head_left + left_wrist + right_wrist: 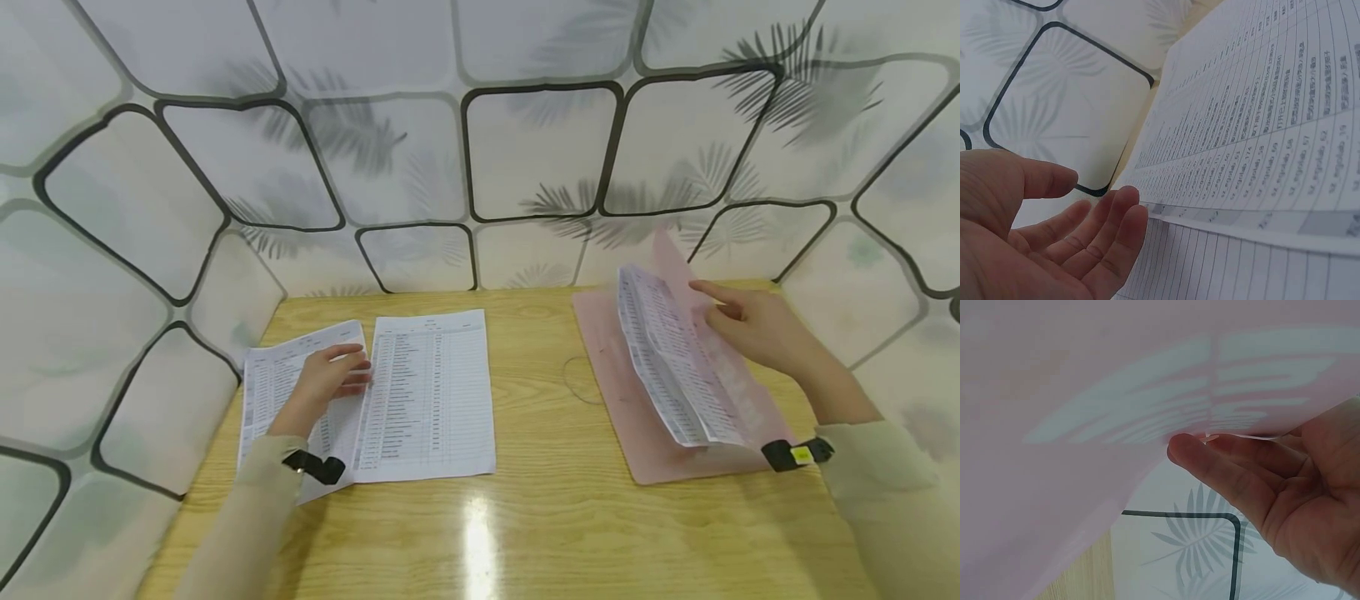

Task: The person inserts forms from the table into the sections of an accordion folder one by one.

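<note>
Two printed table sheets lie side by side at the left of the table in the head view, the left one (pixel 262 392) partly beneath my left hand (pixel 330 375). Its loosely bent fingers are at the near edge of the right sheet (pixel 431 400); in the left wrist view the thumb stands apart from the paper (pixel 1260 150). On the right, my right hand (pixel 757 329) pinches the edge of a pink folder's raised cover (pixel 1085 487) between thumb and fingers. Creased printed sheets (pixel 667 367) lean inside the pink folder (pixel 637 417).
A thin loop of cord (pixel 566 379) lies at the folder's left edge. The yellow wood-grain table (pixel 540 517) meets a patterned wall covering (pixel 540 158) at the back and both sides. Each wrist wears a dark strap (pixel 798 454).
</note>
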Demonstrator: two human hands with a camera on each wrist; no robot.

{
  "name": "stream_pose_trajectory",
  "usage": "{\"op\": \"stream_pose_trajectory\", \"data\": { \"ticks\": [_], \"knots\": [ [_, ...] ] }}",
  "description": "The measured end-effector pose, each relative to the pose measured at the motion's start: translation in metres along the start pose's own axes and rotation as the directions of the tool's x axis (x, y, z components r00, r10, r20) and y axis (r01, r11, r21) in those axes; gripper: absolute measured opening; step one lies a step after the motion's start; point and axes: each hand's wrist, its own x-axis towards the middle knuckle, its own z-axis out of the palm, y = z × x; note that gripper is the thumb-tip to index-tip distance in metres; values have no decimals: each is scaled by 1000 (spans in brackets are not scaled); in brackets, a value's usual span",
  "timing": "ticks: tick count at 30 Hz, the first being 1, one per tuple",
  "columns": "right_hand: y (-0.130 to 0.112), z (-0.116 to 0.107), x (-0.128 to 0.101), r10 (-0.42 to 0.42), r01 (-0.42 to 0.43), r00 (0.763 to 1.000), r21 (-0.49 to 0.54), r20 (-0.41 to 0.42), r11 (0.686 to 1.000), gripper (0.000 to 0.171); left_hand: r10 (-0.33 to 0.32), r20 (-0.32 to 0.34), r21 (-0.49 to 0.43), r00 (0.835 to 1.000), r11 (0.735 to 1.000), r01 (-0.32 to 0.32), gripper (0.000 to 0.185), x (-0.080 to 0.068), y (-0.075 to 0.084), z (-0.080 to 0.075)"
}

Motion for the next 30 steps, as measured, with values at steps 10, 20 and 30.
{"op": "stream_pose_trajectory", "data": {
  "ticks": [10, 20, 30],
  "knots": [
    [1, 0, -1, 14, -14, 1000, 1, 17, 1000, 47, -26, -23, 64, 999, 998, 28, 52, -6, -3, -2],
    [1, 1, -2, 23, -23, 1000, 22, 13, 999, 47, -22, -69, 139, 997, 990, 32, 46, -1, -9, 0],
    [3, 4, 3, -20, 20, 1000, 2, -14, 1000, 45, -18, -104, 234, 994, 971, 43, 41, 0, -10, 3]
  ]
}}
